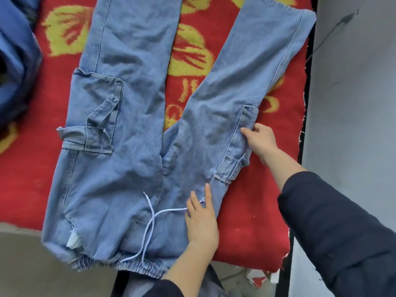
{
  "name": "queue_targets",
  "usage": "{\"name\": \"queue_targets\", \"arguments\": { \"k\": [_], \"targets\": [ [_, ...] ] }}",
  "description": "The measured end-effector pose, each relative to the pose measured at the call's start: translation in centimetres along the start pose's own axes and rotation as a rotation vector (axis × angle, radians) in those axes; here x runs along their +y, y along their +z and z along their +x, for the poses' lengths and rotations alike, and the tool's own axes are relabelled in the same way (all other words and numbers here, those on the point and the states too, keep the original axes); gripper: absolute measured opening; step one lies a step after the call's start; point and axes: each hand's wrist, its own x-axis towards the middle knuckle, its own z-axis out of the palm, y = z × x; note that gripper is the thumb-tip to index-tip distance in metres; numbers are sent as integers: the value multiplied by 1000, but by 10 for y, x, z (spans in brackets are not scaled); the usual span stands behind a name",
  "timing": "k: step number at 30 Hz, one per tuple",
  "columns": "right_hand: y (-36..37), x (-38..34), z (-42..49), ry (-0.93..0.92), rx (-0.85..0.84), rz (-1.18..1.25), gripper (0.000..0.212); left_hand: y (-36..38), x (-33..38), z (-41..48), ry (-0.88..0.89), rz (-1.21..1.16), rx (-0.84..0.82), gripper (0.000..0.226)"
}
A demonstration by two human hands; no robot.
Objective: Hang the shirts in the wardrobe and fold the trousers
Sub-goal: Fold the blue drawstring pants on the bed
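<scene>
Far left: dark blue garment [15, 61] bunched at the frame edge, lying on the red blanket [27, 179] with a yellow pattern. Light blue denim trousers [128, 179] spread flat on the blanket, unfolded, legs splayed in a V away from the camera. Elastic waistband nearest the camera, overhanging the blanket's near edge. Cargo pocket [100, 116] on the left leg, flap and strap loose. White drawstring [150, 221] crossed over the front below the crotch. Left grip [201, 221] lies flat on the trousers near the waist, fingers straight and together, on one end of the drawstring. Right grip [259, 140] is clamped on the outer edge of the right leg, at the side pocket [231, 166]. Dark sleeve [332, 221] on that arm. Grey wall [353, 103] at right.
</scene>
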Motion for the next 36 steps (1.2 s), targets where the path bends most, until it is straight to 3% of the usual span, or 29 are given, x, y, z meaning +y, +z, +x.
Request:
{"name": "queue_targets", "arguments": {
  "k": [5, 7, 10, 12, 15, 17, 19, 22, 25, 28, 30, 32, 34, 36],
  "targets": [
    [-5, -29, -13, 87, 129, -109, 23, -47, -31, -4, 145, -303, -269, 88],
    [-4, -53, -20, 102, 197, -120, 23, -82, -55, -7, 162, -553, -329, 76],
    [12, -110, -26, 114, 288, -53, 43, -138, -98, -11, 126, -989, -412, 48],
    [37, -160, -29, 13, 227, 5, 37, -168, -136, -9, 72, -1188, -394, 39],
    [88, -227, -46, -343, -56, 49, 21, -202, -204, 5, -63, -1359, -235, 36],
    [120, -246, -61, -522, -217, -163, 31, -207, -253, 18, -227, -1281, 76, 39],
    [145, -239, -73, -552, -254, -379, 42, -194, -292, 22, -416, -1026, 328, 39],
    [176, -197, -91, -506, -319, -520, 43, -151, -319, 8, -546, -920, 199, 54],
    [197, -153, -105, -425, -406, -597, 48, -110, -320, -19, -504, -826, 59, 70],
    [206, -123, -114, -459, -419, -728, 47, -94, -317, -38, -497, -683, -68, 39],
    [207, -111, -115, -493, -411, -780, 52, -103, -328, -41, -473, -877, -89, 27],
    [206, -108, -113, -496, -407, -789, 54, -114, -349, -45, -498, -1023, 1, 32],
    [207, -108, -110, -507, -409, -820, 52, -120, -372, -45, -548, -903, 76, 24],
    [209, -108, -108, -517, -407, -849, 48, -124, -381, -39, -564, -681, -5, 18]
  ]
}}
